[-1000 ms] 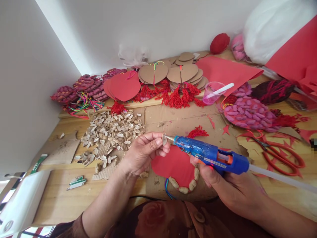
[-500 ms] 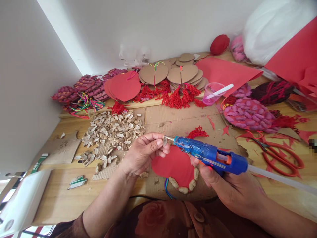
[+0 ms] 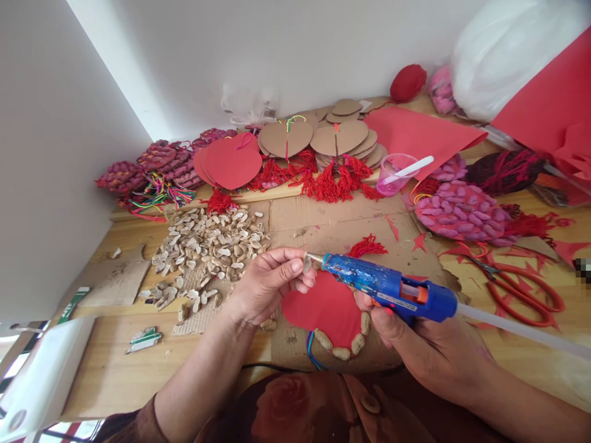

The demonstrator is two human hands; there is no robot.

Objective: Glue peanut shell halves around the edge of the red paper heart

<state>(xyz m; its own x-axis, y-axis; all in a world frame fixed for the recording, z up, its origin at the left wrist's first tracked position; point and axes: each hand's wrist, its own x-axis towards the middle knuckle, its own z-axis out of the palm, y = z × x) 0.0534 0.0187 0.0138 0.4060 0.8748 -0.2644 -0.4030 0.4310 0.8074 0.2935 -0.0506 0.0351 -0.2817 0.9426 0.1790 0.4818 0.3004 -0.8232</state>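
Your wooden worktop (image 3: 115,369) runs to the white wall, with sheets of flattened cardboard (image 3: 332,227) laid over its middle. At the far right a large red paper sheet (image 3: 549,98) leans beside a white plastic bag (image 3: 503,49), and another red sheet (image 3: 415,132) lies flat near the wall. Along the back sit stacks of brown cardboard heart shapes (image 3: 339,136), red heart shapes (image 3: 228,161) and red tassels (image 3: 327,178). To your left spreads a pile of peanut shell halves (image 3: 207,246); to your right lies a finished piece covered in pink-painted shells (image 3: 462,212), with red-handled scissors (image 3: 521,289) just in front of it and a pink plastic cup (image 3: 392,175) holding a white stick behind it. Directly before you, on the cardboard, lies the red heart piece (image 3: 323,304), with a short row of peanut shells (image 3: 344,347) stuck along its near right edge and a red tassel (image 3: 367,246) at its far side. Your right hand (image 3: 415,344) has its fingers wrapped closed around the grip of the blue hot glue gun (image 3: 392,289), held above the heart with a clear glue stick trailing out behind it. Your left hand (image 3: 268,283) pinches a single peanut shell half (image 3: 307,263) between thumb and fingers, held above the heart's left edge, and the gun's metal nozzle touches that shell.
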